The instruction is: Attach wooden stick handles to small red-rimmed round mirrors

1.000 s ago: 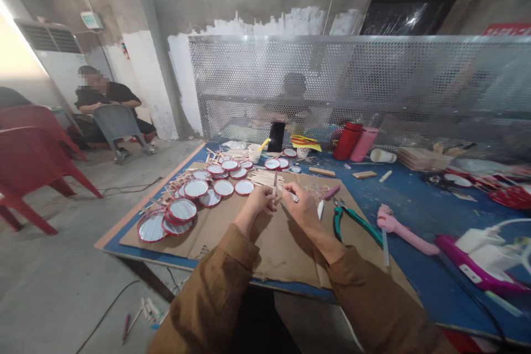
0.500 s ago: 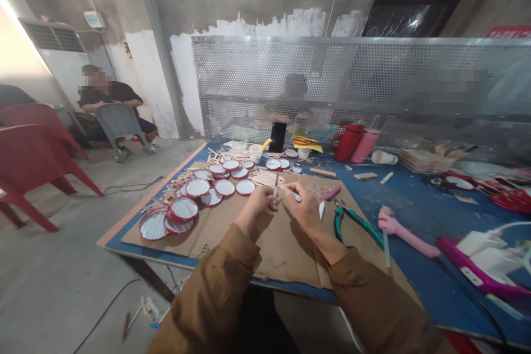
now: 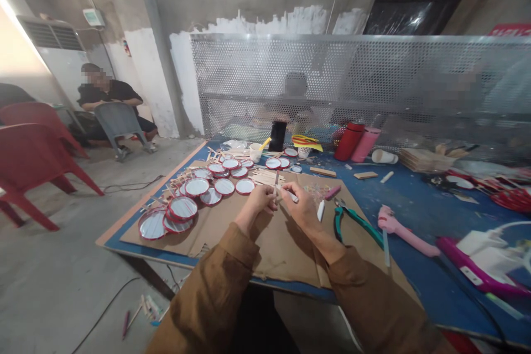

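Over the brown cardboard [image 3: 274, 263], my left hand [image 3: 260, 203] pinches a thin wooden stick [image 3: 276, 178], which points upward. Close on its right, my right hand [image 3: 301, 204] has its fingers closed round a short white stick [image 3: 293, 197], possibly a crayon, and its fingertips are at the wooden stick. Several round mirror-like discs with red rims [image 3: 183, 208] lie overlapping to the left. Behind my hands is a pile of flat wooden sticks [image 3: 259, 176]. Another white stick [image 3: 321, 210] and a purple stick [image 3: 332, 192] lie to the right.
Green-handled pliers [image 3: 360, 224], a pink glue gun [image 3: 409, 235] and a purple power strip [image 3: 477, 274] lie on the right. At the back stand a phone [image 3: 277, 136], a paper cup [image 3: 255, 153] and a red bottle [image 3: 349, 142] before a perforated metal screen [image 3: 257, 77]. A person sits far left.
My right hand has moved slightly left, bringing its fingertips up to the wooden stick. My left hand has kept its hold and hardly moved.
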Available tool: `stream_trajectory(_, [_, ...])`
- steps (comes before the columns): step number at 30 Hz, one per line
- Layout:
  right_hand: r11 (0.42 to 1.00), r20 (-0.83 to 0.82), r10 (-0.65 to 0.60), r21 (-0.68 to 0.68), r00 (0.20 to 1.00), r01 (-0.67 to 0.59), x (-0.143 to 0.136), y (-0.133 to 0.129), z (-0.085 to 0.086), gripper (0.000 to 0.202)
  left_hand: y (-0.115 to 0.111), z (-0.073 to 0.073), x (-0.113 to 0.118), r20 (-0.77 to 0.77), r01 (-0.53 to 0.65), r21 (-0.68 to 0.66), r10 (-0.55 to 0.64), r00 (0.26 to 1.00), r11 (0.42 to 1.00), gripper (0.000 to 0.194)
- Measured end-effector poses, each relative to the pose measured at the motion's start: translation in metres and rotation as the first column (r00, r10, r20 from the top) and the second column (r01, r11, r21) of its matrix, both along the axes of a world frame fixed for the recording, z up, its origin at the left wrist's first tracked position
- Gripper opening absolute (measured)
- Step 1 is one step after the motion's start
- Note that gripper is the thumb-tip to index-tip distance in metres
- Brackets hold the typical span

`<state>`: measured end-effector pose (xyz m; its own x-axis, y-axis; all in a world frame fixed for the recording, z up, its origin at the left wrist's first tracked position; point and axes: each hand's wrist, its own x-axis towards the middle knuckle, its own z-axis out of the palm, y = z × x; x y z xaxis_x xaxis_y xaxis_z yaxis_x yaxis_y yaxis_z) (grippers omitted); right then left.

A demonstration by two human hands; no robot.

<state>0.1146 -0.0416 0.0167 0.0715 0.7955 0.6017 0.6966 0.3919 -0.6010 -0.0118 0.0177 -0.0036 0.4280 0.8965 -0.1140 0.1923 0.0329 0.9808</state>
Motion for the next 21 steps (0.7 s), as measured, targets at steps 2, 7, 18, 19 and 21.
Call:
stream_trajectory(2, [1.0,-0.003,-0.011,-0.003,1.0,0.011,0.0004,0.0003,-0.0002,0.02,-0.0007,0.0008,0.0001,-0.002,-0.003,0.0,0.003,1.0,1.0,0.013])
stream_trajectory(7, [1.0,-0.018,-0.013,-0.001,1.0,0.013,0.0019,0.0007,-0.0008,0.021,-0.001,0.0021,0.0005,-0.01,-0.008,-0.003,0.008,1.0,1.0,0.012])
stream_trajectory(18, [1.0,-0.027,-0.009,0.006,1.0,0.009,0.001,-0.0007,0.0017,0.019,-0.0012,0.0015,0.0006,0.003,-0.022,0.002,0.022,1.0,1.0,0.01])
stream_trajectory(19, [1.0,-0.033,-0.008,0.009,0.999,0.008,0.001,-0.001,0.0016,0.019,-0.0011,0.0014,0.0004,0.004,-0.025,0.004,0.025,1.0,1.0,0.009])
stream_trajectory(21, [1.0,-0.025,-0.01,0.003,1.0,0.01,0.0012,-0.0012,0.001,0.019,-0.0009,0.0012,-0.0001,0.007,-0.021,0.005,0.021,1.0,1.0,0.008])
